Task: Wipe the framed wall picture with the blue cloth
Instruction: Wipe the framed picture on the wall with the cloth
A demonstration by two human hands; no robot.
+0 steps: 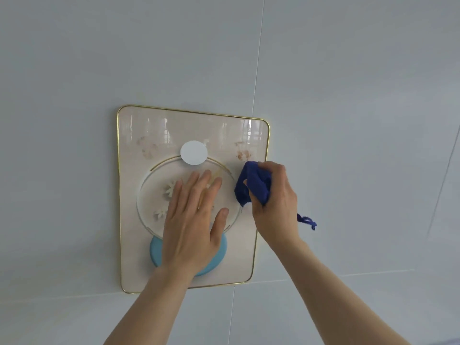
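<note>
We see the left hand (193,220) flat, fingers spread, on the picture (132,195); right hand (275,197) grips the bunched cloth (255,185) near its right edge.

Framed picture (139,135): face glossy, glass-like, with window reflections along its upper band. Thin edge trim (117,195) around it shiny, gold-toned, looks like metal. On the picture, a white disc (194,152) above centre reads matt and smooth; a pale blue disc (155,250) at the lower part looks smooth, faint sheen. Blue cloth (256,185) at the picture's right edge: soft, nubby terry-like pile, matt, with a loose looped thread. Wall (348,95) around the picture: large smooth panels, slight satin sheen, thin seams.
</note>
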